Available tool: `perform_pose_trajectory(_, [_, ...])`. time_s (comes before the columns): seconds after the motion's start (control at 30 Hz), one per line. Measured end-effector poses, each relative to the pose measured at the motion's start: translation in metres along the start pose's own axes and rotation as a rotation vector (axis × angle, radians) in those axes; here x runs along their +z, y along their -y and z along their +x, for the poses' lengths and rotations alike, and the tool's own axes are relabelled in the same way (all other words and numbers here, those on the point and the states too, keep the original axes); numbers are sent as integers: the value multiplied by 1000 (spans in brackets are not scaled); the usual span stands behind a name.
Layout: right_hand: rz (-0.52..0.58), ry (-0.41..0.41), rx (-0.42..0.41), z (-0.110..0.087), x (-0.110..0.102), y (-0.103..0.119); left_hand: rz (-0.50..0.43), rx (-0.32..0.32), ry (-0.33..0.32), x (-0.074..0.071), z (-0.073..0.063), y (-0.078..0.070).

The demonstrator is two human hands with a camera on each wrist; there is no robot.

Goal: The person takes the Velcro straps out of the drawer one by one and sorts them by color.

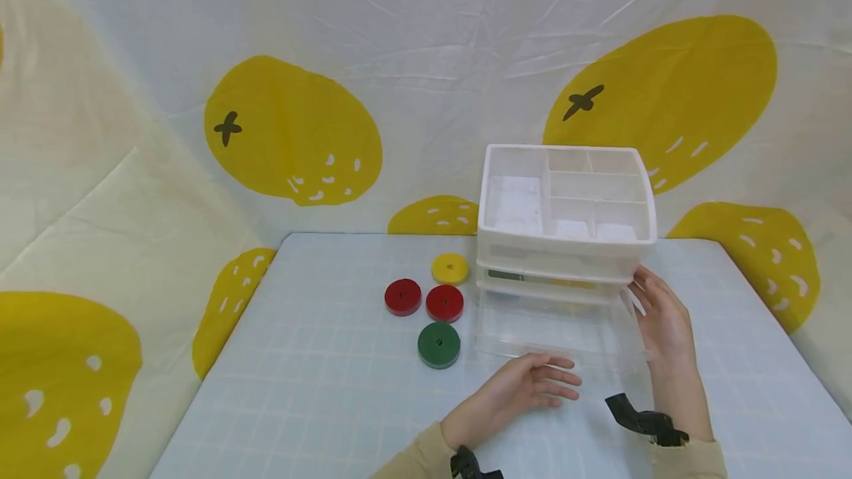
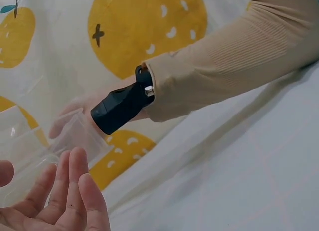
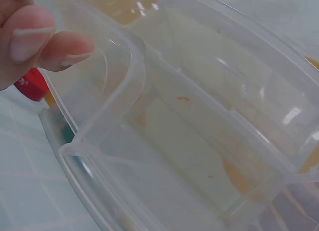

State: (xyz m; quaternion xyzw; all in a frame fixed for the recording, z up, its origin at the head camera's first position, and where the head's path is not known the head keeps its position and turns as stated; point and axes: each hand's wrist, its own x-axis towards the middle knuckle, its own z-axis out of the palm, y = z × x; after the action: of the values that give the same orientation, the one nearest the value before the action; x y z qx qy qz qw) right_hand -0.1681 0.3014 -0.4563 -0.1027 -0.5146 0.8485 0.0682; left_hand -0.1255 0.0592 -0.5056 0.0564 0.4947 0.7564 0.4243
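Note:
A white organizer box with clear drawers stands at the back right of the table. Its lower clear drawer is pulled out toward the front. My right hand is at the right side of that drawer, fingertips by the box's right edge; whether they press on it is hard to see. In front of the drawer my left hand has its fingers extended and holds nothing. The left wrist view shows these fingers near the clear plastic. The right wrist view looks closely at transparent drawer walls.
Left of the box lie a yellow disc, two red discs, one farther left and one nearer, and a green disc. The box top has several shallow compartments. A lemon-print cloth hangs behind the table.

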Motion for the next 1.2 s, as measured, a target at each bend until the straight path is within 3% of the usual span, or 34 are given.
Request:
perform_pose_trajectory(0.7, [29, 30, 18, 1, -4, 1, 37, 17, 35, 1, 2, -8])
perform_pose_trajectory(0.87, [67, 44, 23, 1, -4, 1, 64, 40, 18, 4, 3, -9])
perform_pose_trajectory(1.2, [-1, 5, 20, 2, -4, -1, 105, 89, -46, 6, 9, -14])
